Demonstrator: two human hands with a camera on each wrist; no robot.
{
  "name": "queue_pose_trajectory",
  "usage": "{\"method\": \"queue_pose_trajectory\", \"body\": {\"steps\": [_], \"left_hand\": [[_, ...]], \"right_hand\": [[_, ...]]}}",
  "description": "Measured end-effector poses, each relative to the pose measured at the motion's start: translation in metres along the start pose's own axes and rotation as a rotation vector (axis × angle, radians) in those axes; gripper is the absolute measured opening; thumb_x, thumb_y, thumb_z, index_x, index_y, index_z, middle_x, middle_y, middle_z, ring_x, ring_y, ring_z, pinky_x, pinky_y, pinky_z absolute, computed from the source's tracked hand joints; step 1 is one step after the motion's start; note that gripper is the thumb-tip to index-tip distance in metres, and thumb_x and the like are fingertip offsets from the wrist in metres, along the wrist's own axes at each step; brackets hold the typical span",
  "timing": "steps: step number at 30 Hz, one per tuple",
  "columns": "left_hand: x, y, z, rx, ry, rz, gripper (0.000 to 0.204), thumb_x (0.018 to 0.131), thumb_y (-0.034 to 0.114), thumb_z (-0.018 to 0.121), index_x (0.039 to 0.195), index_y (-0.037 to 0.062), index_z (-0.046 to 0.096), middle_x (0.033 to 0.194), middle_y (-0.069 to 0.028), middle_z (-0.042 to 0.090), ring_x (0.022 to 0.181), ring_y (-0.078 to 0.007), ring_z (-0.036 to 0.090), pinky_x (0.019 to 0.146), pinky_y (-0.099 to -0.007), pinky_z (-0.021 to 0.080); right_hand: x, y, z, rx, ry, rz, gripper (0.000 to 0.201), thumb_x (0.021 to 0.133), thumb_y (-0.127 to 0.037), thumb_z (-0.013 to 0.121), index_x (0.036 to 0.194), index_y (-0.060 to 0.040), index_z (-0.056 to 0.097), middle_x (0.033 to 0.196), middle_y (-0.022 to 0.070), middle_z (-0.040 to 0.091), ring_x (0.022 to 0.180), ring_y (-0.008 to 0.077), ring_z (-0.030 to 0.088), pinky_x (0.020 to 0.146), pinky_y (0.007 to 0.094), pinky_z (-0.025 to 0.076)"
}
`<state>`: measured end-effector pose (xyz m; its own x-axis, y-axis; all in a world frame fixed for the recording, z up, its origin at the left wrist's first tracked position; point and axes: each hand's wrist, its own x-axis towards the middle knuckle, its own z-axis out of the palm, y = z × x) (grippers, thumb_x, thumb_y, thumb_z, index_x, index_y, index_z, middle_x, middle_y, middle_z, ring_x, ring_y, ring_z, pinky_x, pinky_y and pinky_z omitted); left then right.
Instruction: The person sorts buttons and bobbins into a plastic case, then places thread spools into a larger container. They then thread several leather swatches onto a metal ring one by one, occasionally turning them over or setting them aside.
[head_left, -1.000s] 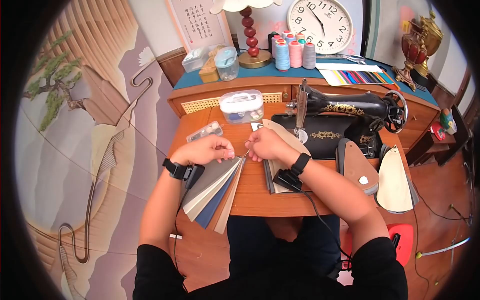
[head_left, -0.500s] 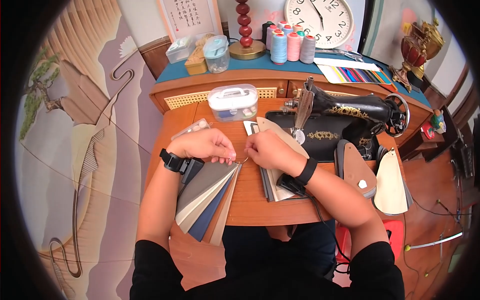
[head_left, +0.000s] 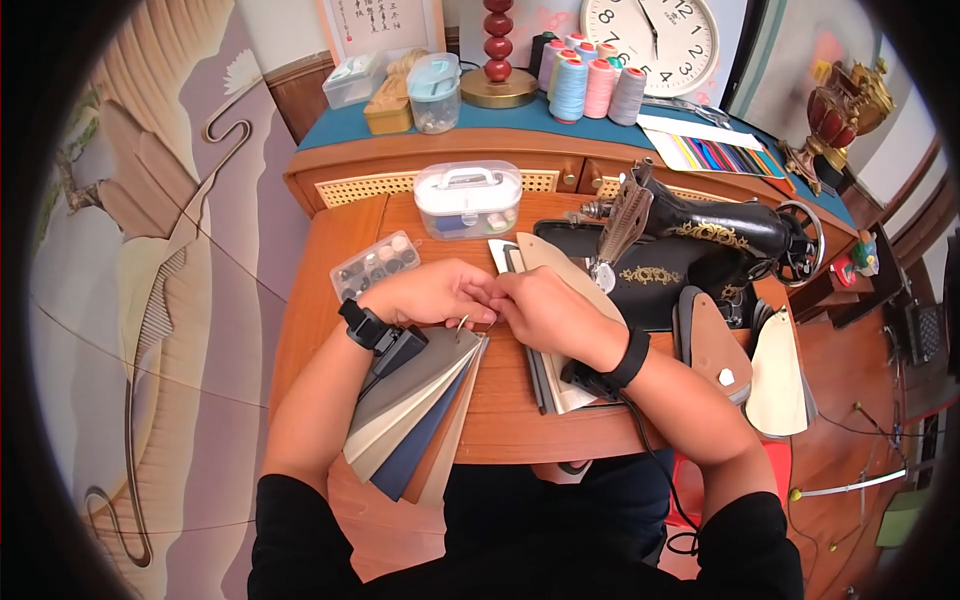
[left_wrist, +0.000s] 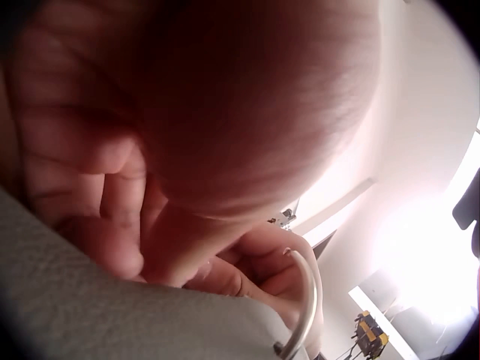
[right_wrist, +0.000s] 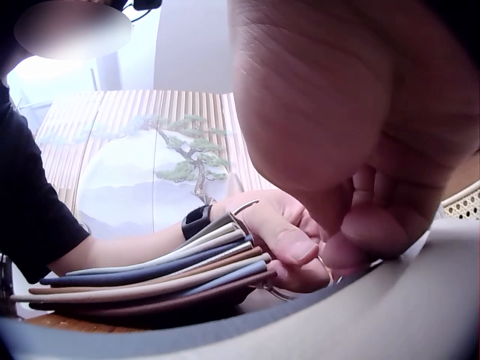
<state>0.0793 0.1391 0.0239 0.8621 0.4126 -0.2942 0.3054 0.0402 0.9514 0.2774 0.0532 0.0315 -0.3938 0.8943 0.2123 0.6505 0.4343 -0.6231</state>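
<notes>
A fan of fabric swatches [head_left: 410, 410], grey, cream, blue and brown, hangs below my left hand [head_left: 430, 292]. A thin metal ring [left_wrist: 306, 300] passes through their narrow ends; in the left wrist view one end of it stands free. My left thumb and finger pinch the ring beside the stacked swatches [right_wrist: 172, 274]. Against the left fingertips, my right hand [head_left: 560, 322] pinches at the ring with its thumb and finger curled in. Fingers partly hide the place where they meet. A second swatch stack [head_left: 570, 270] lies under the right hand and wrist.
A button box [head_left: 378, 265] and a clear handled case [head_left: 468, 200] stand behind the hands. The black sewing machine [head_left: 715, 220] is at the right, with brown swatches [head_left: 718, 345] and cream ones [head_left: 778, 375] before it. Thread spools [head_left: 570, 88] stand at the back.
The right hand has come left until its fingertips meet those of the left hand. The ring now shows below the left fingers, and the head view has shifted slightly.
</notes>
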Motion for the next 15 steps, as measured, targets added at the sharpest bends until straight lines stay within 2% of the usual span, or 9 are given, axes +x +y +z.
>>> {"method": "queue_pose_trajectory", "body": {"steps": [2,4,7,8,9,11,12,14,15], "left_hand": [[0.006,-0.010,-0.007,0.045,-0.045,0.002,0.015,0.097,0.011,0.068,0.109,0.0021,0.070,0.095,-0.0009,0.072,0.070,-0.0032,0.057,0.059,-0.0181,0.044],[0.007,-0.013,-0.009,0.013,-0.039,-0.004,0.014,0.098,0.012,0.067,0.108,0.0020,0.070,0.095,-0.0013,0.073,0.069,-0.0030,0.056,0.058,-0.0181,0.043],[0.005,-0.009,-0.008,0.007,-0.018,-0.005,0.014,0.098,0.013,0.066,0.105,0.0016,0.071,0.096,-0.0024,0.074,0.067,-0.0027,0.055,0.056,-0.0179,0.043],[0.005,-0.010,-0.008,0.034,-0.008,0.002,0.014,0.098,0.013,0.066,0.103,0.0013,0.071,0.097,-0.0030,0.074,0.065,-0.0025,0.054,0.056,-0.0179,0.043],[0.005,-0.012,-0.010,0.029,-0.008,-0.001,0.014,0.098,0.013,0.066,0.103,0.0013,0.071,0.097,-0.0030,0.074,0.065,-0.0025,0.054,0.056,-0.0179,0.043],[0.006,-0.016,-0.012,0.019,-0.015,0.019,0.014,0.098,0.013,0.066,0.103,0.0009,0.071,0.097,-0.0032,0.074,0.064,-0.0021,0.054,0.054,-0.0179,0.042],[0.006,-0.017,-0.012,0.014,-0.018,0.019,0.014,0.098,0.013,0.066,0.103,0.0009,0.071,0.097,-0.0032,0.074,0.064,-0.0021,0.054,0.054,-0.0179,0.042],[0.006,-0.014,-0.012,0.054,0.002,0.001,0.014,0.098,0.013,0.065,0.103,0.0008,0.071,0.097,-0.0031,0.074,0.064,-0.0020,0.053,0.053,-0.0178,0.042],[0.006,-0.013,-0.012,0.049,-0.004,-0.001,0.014,0.098,0.013,0.065,0.103,0.0008,0.071,0.097,-0.0031,0.074,0.064,-0.0020,0.053,0.053,-0.0178,0.042]], "right_hand": [[0.000,0.001,-0.001,-0.005,0.012,-0.004,0.012,0.090,-0.008,0.063,0.092,0.0035,0.068,0.079,0.0279,0.066,0.079,0.0462,0.066,0.072,0.0499,0.054],[0.001,0.004,-0.002,0.035,0.003,-0.070,0.016,0.090,-0.011,0.067,0.095,0.0033,0.068,0.077,0.0243,0.067,0.075,0.0428,0.068,0.069,0.0463,0.055],[0.000,-0.006,-0.029,0.080,-0.030,0.002,0.021,0.089,-0.016,0.071,0.098,0.0028,0.068,0.076,0.0205,0.069,0.072,0.0386,0.069,0.065,0.0424,0.054],[-0.003,0.002,-0.030,0.124,0.089,0.019,0.026,0.088,-0.018,0.073,0.101,0.0031,0.068,0.076,0.0182,0.069,0.070,0.0360,0.069,0.064,0.0399,0.054],[-0.004,0.002,-0.038,0.181,0.103,0.143,0.026,0.089,-0.017,0.072,0.103,0.0043,0.068,0.082,0.0207,0.070,0.078,0.0386,0.070,0.071,0.0422,0.054],[-0.008,0.020,-0.041,-0.063,0.133,0.077,0.031,0.091,-0.018,0.069,0.109,0.0069,0.066,0.098,0.0244,0.069,0.091,0.0415,0.069,0.080,0.0440,0.054],[-0.008,0.031,-0.035,-0.063,0.129,0.081,0.031,0.091,-0.018,0.069,0.109,0.0069,0.066,0.098,0.0244,0.069,0.091,0.0415,0.069,0.080,0.0440,0.054],[-0.010,0.048,-0.024,-0.291,0.159,0.109,0.039,0.092,-0.021,0.068,0.117,0.0089,0.062,0.113,0.0268,0.064,0.102,0.0447,0.065,0.087,0.0465,0.053],[-0.010,0.051,-0.022,-0.290,0.155,0.117,0.039,0.092,-0.021,0.068,0.117,0.0089,0.062,0.113,0.0268,0.064,0.102,0.0447,0.065,0.087,0.0465,0.053]]}}
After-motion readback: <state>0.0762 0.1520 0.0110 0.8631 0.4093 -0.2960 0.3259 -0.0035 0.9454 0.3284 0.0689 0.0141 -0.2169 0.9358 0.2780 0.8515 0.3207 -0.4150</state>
